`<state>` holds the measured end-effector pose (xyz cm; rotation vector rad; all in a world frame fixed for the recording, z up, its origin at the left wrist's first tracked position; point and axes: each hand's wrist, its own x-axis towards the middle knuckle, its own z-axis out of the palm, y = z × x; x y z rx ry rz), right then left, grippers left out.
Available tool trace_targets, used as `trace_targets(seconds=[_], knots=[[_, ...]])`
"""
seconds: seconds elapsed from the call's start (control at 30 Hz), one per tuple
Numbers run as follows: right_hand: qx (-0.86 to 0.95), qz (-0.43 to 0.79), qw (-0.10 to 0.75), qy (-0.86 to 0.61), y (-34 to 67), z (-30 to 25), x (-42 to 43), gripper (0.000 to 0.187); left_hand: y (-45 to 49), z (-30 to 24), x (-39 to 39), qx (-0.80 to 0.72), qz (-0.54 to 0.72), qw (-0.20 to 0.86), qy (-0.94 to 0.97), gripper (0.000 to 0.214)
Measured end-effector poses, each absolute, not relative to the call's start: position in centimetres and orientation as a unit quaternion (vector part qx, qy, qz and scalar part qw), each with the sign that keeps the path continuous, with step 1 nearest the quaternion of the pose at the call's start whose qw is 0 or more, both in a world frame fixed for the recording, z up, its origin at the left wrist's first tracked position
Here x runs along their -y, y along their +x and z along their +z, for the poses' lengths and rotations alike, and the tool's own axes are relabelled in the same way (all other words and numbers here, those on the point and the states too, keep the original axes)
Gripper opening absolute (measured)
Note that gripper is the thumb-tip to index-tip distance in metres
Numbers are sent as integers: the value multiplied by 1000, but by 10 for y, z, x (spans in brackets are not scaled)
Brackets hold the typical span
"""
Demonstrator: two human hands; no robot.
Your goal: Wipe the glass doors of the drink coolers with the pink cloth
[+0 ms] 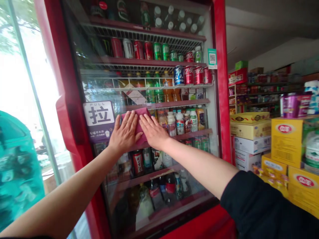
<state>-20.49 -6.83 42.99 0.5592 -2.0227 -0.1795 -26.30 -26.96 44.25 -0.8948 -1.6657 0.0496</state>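
Observation:
Both of my hands lie flat on a dark pink cloth (139, 116) pressed against the glass door (159, 159) of a red drinks fridge (220, 83). My left hand (125, 132) covers the cloth's left part, fingers stretched upward. My right hand (152, 131) covers its right part, fingers spread and pointing up-left. The cloth sits at mid-height of the glass, just right of a purple "PULL" sticker (99, 120). Behind the glass are shelves of cans and bottles.
A red door handle (65, 119) juts out at the fridge's left edge, next to a bright window. Stacked yellow and white cartons (286, 139) stand to the right, with store shelves (259, 89) behind them. A QR-code sticker (212, 58) is on the fridge's right frame.

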Motion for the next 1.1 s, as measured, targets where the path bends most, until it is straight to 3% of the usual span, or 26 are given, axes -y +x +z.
trace_targets(seconds=[0.2, 0.37, 0.83, 1.1], knots=[[819, -125, 488, 275, -214, 445, 125, 64, -252, 447, 346, 730, 57, 577, -362, 87], [807, -156, 507, 261, -217, 446, 119, 73, -245, 445, 347, 738, 63, 562, -368, 89], [815, -84, 516, 249, -224, 434, -4, 91, -255, 463, 224, 708, 133, 566, -402, 89], [841, -90, 505, 170, -194, 408, -90, 89, -238, 457, 127, 731, 166, 510, -423, 89]])
